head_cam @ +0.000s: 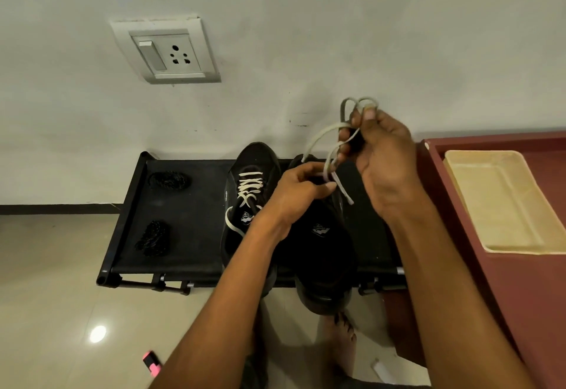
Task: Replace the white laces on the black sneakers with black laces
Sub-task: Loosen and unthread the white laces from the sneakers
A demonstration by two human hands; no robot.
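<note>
While the left hand [301, 188] pinches the right sneaker [324, 244], the right hand [382, 156] grips the looped white lace [321, 134].

**Room & Furnishings Behind the Work Area**

White plastered wall [306, 21], scuffed near base; switch-and-socket plate [165, 51] mounted upper left. Dark skirting strip [55, 208] at wall/floor junction, left side. Glossy beige tiled floor [46, 266], w/ bright lamp reflection [98, 333] lower left. Low black fabric-topped rack [183, 220] on metal tube frame, set against wall. Maroon cabinet [505, 281] at right, touching rack; cream tray [502, 202] on its top.
</note>
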